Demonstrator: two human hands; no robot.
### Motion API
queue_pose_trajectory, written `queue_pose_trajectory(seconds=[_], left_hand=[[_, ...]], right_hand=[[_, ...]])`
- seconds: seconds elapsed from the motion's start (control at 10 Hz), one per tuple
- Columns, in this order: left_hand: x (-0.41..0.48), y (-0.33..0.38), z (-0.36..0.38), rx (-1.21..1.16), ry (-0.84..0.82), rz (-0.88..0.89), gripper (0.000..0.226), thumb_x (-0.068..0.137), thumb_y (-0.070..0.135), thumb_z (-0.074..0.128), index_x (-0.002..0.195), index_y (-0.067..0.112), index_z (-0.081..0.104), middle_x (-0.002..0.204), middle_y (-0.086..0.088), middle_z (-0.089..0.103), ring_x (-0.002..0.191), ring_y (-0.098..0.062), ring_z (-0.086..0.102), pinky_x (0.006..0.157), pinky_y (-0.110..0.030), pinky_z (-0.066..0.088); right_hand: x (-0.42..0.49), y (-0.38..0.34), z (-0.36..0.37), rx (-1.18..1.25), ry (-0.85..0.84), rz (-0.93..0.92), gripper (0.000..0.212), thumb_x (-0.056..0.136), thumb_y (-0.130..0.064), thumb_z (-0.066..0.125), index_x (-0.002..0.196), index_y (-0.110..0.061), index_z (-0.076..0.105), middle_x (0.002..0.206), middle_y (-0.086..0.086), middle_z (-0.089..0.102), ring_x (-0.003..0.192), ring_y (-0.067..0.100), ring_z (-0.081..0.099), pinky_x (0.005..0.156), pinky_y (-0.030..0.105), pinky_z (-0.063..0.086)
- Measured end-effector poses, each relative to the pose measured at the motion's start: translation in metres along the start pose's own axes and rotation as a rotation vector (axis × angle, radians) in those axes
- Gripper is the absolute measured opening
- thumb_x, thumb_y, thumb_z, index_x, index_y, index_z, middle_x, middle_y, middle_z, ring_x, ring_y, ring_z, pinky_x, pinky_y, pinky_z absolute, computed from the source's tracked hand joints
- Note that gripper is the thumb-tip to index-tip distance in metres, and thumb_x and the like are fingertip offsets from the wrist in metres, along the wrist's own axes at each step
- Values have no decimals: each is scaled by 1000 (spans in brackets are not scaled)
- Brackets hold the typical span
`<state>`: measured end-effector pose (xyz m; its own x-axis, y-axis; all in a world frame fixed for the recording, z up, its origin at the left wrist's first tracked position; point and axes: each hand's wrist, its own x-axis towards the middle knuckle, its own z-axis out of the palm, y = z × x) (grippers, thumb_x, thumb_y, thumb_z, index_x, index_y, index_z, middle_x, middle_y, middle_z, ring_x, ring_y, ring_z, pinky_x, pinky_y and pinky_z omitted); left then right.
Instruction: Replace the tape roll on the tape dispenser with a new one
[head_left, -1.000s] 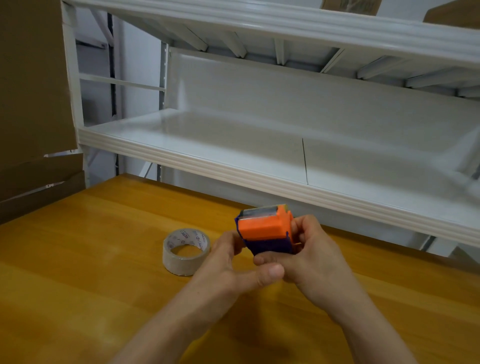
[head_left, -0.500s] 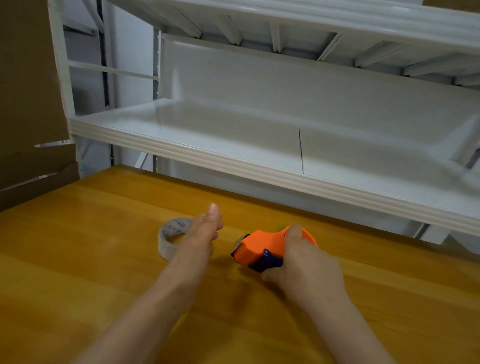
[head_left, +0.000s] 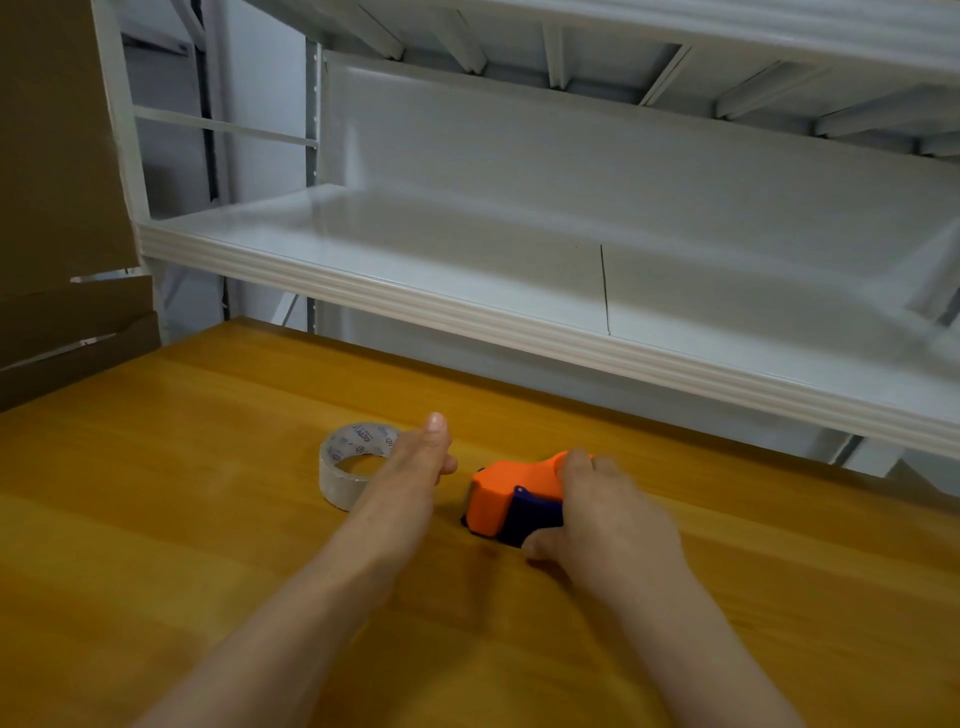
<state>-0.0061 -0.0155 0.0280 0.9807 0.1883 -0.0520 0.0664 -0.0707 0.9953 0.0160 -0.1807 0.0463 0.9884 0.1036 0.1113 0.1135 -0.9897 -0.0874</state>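
An orange and dark blue tape dispenser (head_left: 506, 499) rests on the wooden table (head_left: 156, 519), with my right hand (head_left: 605, 514) gripping its right end. A roll of clear tape (head_left: 345, 465) with a printed white core lies flat just left of it. My left hand (head_left: 421, 460) reaches over the right side of the roll, fingers extended and apart, covering part of its rim. Whether the fingers touch the roll I cannot tell.
A white metal shelf (head_left: 467, 312) juts out over the far side of the table, with another shelf above it. Brown cardboard boxes (head_left: 57, 208) stand at the left edge.
The dispenser has come down from in front of me onto the table in my right hand. My left hand has let go of it and moved left onto the tape roll.
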Motion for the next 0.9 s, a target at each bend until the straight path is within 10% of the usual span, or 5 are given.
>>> queue_pose_trajectory(seconds=[0.3,0.5,0.9], left_hand=[[4,-6,-2,-43,64,-27,55,100,58,25,136,24,50,112,4,69,117,-20,58,110,-53,36],[0,-5,-6,19,114,108,21,99,33,53,97,15,64,76,3,68,74,-13,61,78,-41,51],[-19,9,7,153,90,372,38,96,39,56,69,13,64,38,14,44,34,0,37,46,-24,30]], right_hand=[[-6,7,-27,9,-24,-12,57,79,-52,71,126,-24,54,120,2,55,111,24,55,82,37,49],[-13,2,-44,71,106,-38,25,88,-53,59,96,-30,63,96,-3,68,91,23,63,76,42,55],[-28,-15,-59,186,112,-112,28,88,-56,58,86,-28,63,83,-6,65,79,15,60,62,32,48]])
